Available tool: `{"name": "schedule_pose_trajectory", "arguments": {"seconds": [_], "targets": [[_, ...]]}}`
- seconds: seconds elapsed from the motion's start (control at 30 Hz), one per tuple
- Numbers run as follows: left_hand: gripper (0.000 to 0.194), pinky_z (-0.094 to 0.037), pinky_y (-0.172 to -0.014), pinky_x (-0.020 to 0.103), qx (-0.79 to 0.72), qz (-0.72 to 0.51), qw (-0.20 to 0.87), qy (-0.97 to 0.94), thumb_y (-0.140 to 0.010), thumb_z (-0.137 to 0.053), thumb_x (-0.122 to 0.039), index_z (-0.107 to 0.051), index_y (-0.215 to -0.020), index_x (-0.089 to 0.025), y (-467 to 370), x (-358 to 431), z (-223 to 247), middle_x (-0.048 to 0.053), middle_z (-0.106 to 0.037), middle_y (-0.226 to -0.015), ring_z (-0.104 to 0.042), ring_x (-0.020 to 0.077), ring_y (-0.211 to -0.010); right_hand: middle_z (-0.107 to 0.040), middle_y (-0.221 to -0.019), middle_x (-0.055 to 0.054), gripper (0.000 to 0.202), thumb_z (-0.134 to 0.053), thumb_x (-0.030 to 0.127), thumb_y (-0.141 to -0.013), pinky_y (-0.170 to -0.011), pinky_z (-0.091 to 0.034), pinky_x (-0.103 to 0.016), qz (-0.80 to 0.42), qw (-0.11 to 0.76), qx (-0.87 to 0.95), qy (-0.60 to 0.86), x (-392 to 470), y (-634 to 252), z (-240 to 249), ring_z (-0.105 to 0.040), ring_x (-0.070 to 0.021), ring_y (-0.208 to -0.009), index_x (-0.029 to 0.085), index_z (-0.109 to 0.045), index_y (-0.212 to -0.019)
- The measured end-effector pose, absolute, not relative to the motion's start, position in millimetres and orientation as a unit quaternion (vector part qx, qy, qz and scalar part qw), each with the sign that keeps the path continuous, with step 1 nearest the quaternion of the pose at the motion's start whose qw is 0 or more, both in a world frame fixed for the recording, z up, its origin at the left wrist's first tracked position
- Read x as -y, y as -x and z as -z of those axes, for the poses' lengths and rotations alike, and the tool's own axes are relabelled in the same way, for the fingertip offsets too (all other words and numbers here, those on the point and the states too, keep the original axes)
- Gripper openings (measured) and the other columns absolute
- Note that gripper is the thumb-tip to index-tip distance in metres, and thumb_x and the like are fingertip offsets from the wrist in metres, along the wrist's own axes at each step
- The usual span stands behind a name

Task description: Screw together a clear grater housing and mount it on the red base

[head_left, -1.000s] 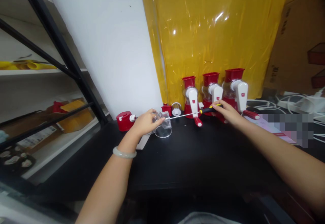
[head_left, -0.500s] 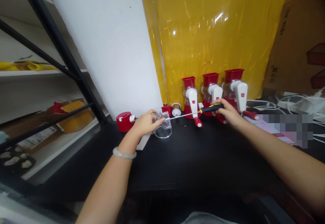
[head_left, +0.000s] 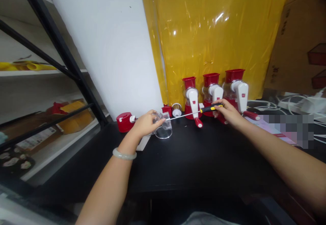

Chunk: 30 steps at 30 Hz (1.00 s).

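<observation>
My left hand [head_left: 147, 124] is closed around a clear plastic grater body [head_left: 164, 131], which lies tilted on the black table. Between the fingers and thumb of my right hand [head_left: 224, 109] is the black-and-yellow handle of a screwdriver [head_left: 188, 115]. Its long metal shaft points left, and the tip reaches the clear body by my left thumb; the exact contact point is too small to make out. A red base part [head_left: 124, 122] sits just left of my left hand. Partly under that hand lies a pale flat piece [head_left: 143, 143].
Three red-and-white rotary graters [head_left: 191, 97] with crank handles stand along the back. Beside them are a drum blade [head_left: 176, 110] and a small red part [head_left: 166, 110]. White cables [head_left: 270, 107] and a printed sheet [head_left: 277, 131] lie at right. A black-framed shelf [head_left: 76, 75] borders the left.
The screwdriver handle has turned about its axis, showing more yellow now. My right fingers have shifted slightly on it. My left hand and the clear body stay nearly in place.
</observation>
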<state>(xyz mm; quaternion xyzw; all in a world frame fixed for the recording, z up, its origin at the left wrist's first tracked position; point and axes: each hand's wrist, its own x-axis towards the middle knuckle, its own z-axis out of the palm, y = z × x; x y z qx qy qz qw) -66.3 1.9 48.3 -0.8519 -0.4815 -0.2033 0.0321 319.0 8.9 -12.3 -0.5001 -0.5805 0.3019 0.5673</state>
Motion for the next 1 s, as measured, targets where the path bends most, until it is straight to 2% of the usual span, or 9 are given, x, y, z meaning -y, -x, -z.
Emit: {"name": "schedule_pose_trajectory", "arguments": {"seconds": [0.13, 0.33, 0.47, 0.63, 0.7, 0.8, 0.87, 0.93, 1.0], "targets": [[0.059, -0.054, -0.083, 0.043, 0.486, 0.202, 0.029, 0.850, -0.097, -0.046, -0.068, -0.072, -0.077, -0.019, 66.3, -1.4, -48.5, 0.010, -0.066, -0.125, -0.068, 0.0253, -0.091, -0.060, -0.059, 0.004, 0.040, -0.064, 0.056, -0.087, -0.030, -0.029, -0.021, -0.306, 0.573, 0.587, 0.483, -11.4, -321.4, 14.5, -0.045, -0.0124, -0.037, 0.026, -0.053, -0.111], [0.060, -0.055, -0.084, 0.043, 0.487, 0.202, 0.031, 0.849, -0.097, -0.045, -0.069, -0.072, -0.078, -0.019, 66.3, -1.3, -48.7, 0.010, -0.065, -0.126, -0.069, 0.0262, -0.092, -0.052, -0.053, 0.006, 0.043, -0.059, 0.068, -0.090, -0.032, -0.027, -0.021, -0.276, 0.561, 0.607, 0.491, -13.1, -321.5, 16.4, -0.045, -0.0122, -0.038, 0.026, -0.051, -0.094], [0.061, -0.054, -0.084, 0.043, 0.489, 0.198, 0.033, 0.849, -0.097, -0.045, -0.069, -0.072, -0.077, -0.018, 65.8, -1.7, -48.8, 0.011, -0.065, -0.126, -0.069, 0.0263, -0.092, -0.057, -0.055, 0.003, 0.043, -0.058, 0.069, -0.090, -0.036, -0.032, -0.023, -0.257, 0.555, 0.611, 0.503, -15.5, -322.5, 17.5, -0.047, -0.0128, -0.040, 0.026, -0.052, -0.090], [0.061, -0.054, -0.083, 0.042, 0.481, 0.201, 0.038, 0.852, -0.097, -0.046, -0.069, -0.072, -0.075, -0.018, 66.3, -2.5, -48.3, 0.011, -0.066, -0.125, -0.069, 0.0266, -0.093, -0.068, -0.073, -0.005, 0.028, -0.058, 0.052, -0.089, -0.046, -0.045, -0.027, -0.294, 0.572, 0.582, 0.498, -15.0, -320.2, 13.1, -0.066, -0.0206, -0.061, 0.024, -0.059, -0.095], [0.061, -0.055, -0.083, 0.042, 0.480, 0.202, 0.040, 0.853, -0.097, -0.045, -0.069, -0.071, -0.075, -0.018, 66.9, -2.9, -47.8, 0.010, -0.066, -0.125, -0.069, 0.0265, -0.093, -0.070, -0.080, -0.005, 0.021, -0.057, 0.040, -0.085, -0.053, -0.051, -0.030, -0.318, 0.587, 0.568, 0.481, -14.0, -318.3, 10.8, -0.069, -0.0217, -0.066, 0.024, -0.061, -0.098], [0.061, -0.055, -0.083, 0.042, 0.482, 0.202, 0.039, 0.852, -0.097, -0.045, -0.070, -0.072, -0.076, -0.019, 67.4, -3.2, -47.5, 0.010, -0.066, -0.124, -0.069, 0.0264, -0.093, -0.071, -0.085, -0.005, 0.022, -0.057, 0.030, -0.077, -0.064, -0.057, -0.034, -0.332, 0.603, 0.564, 0.456, -11.8, -316.6, 8.5, -0.071, -0.0219, -0.070, 0.025, -0.061, -0.097], [0.061, -0.055, -0.083, 0.042, 0.483, 0.202, 0.037, 0.851, -0.097, -0.045, -0.070, -0.072, -0.076, -0.019, 67.2, -3.0, -47.7, 0.010, -0.066, -0.124, -0.069, 0.0263, -0.092, -0.070, -0.083, -0.004, 0.025, -0.057, 0.029, -0.077, -0.057, -0.054, -0.032, -0.331, 0.595, 0.566, 0.465, -9.7, -316.7, 7.4, -0.070, -0.0213, -0.067, 0.024, -0.061, -0.101], [0.060, -0.054, -0.083, 0.043, 0.484, 0.202, 0.034, 0.851, -0.097, -0.046, -0.069, -0.071, -0.075, -0.019, 66.7, -2.6, -48.0, 0.010, -0.065, -0.124, -0.069, 0.0259, -0.091, -0.068, -0.075, -0.004, 0.029, -0.055, 0.032, -0.081, -0.042, -0.043, -0.027, -0.328, 0.576, 0.567, 0.489, -7.5, -317.4, 6.8, -0.062, -0.0189, -0.054, 0.024, -0.061, -0.108], [0.059, -0.054, -0.083, 0.043, 0.485, 0.201, 0.032, 0.851, -0.097, -0.046, -0.067, -0.071, -0.074, -0.019, 66.3, -2.3, -48.3, 0.010, -0.065, -0.124, -0.068, 0.0253, -0.090, -0.065, -0.066, -0.002, 0.034, -0.055, 0.037, -0.086, -0.034, -0.031, -0.024, -0.325, 0.559, 0.572, 0.504, -6.5, -318.3, 7.0, -0.052, -0.0164, -0.045, 0.023, -0.060, -0.116]]}}
